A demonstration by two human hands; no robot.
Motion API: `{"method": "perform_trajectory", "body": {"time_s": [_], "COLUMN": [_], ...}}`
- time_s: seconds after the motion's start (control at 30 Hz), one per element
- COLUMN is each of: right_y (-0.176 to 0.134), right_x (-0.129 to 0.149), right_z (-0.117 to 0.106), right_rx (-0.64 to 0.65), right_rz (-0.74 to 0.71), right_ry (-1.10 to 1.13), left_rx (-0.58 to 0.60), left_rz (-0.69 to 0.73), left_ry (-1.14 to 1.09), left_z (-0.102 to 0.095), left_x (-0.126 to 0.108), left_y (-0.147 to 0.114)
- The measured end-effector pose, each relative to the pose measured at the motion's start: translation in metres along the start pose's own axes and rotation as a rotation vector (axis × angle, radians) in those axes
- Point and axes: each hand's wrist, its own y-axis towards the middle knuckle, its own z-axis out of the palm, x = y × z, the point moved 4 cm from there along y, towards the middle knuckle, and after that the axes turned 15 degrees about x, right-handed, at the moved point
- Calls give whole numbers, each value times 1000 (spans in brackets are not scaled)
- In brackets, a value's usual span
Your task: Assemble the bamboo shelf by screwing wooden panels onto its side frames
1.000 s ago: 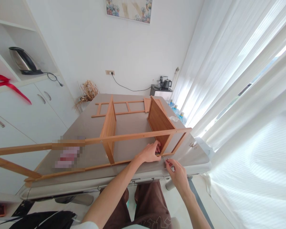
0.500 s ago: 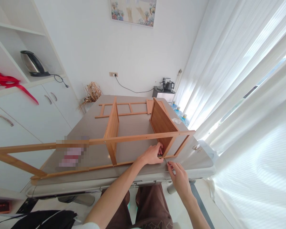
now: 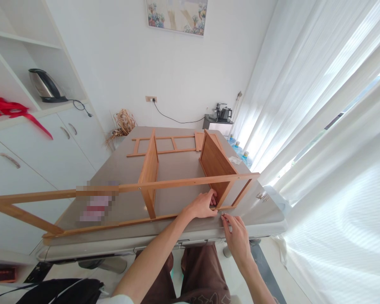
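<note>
A wooden shelf frame (image 3: 190,182) lies on its side along the near edge of the table, with two upright panels between its rails. My left hand (image 3: 204,204) is closed around the lower near corner, where the right-hand panel (image 3: 218,162) meets the lower rail (image 3: 177,215). Its curled fingers reach inside the frame. Just to the right, my right hand (image 3: 236,230) pinches a small thin metal piece (image 3: 222,213) at the outer side of that rail. Whether this is a bolt or a hex key I cannot tell.
Several screws (image 3: 262,197) stand on the table (image 3: 180,158) at the right. A wooden ladder-like frame (image 3: 174,144) lies farther back, with a clear plastic bag (image 3: 235,160) near the far right edge. White curtains (image 3: 329,185) hang to the right.
My right hand has shifted very slightly and its fingers have turned around the small metal piece. My left hand keeps its hold, and the frame stays put.
</note>
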Motion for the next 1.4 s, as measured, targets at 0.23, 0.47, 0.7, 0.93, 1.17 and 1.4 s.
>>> {"method": "perform_trajectory", "body": {"time_s": [0.23,0.47,0.7,0.93,1.17,1.4], "right_y": [-3,-2,3,7,6,1], "right_x": [-9,-12,-10,-15,-19,-11], "right_z": [3,4,-4,-10,-12,-14], "right_rx": [-14,3,24,131,107,71], "right_rz": [74,197,335,411,402,282], "right_ry": [61,130,252,392,391,231], "left_rx": [-8,-14,-7,-7,-15,-12], "left_rz": [3,12,14,5,-3,-2], "left_ry": [-15,-39,-47,-50,-49,-49], "left_z": [0,0,1,2,4,3], "left_x": [1,1,1,1,2,0], "left_y": [0,-1,1,1,1,1]}}
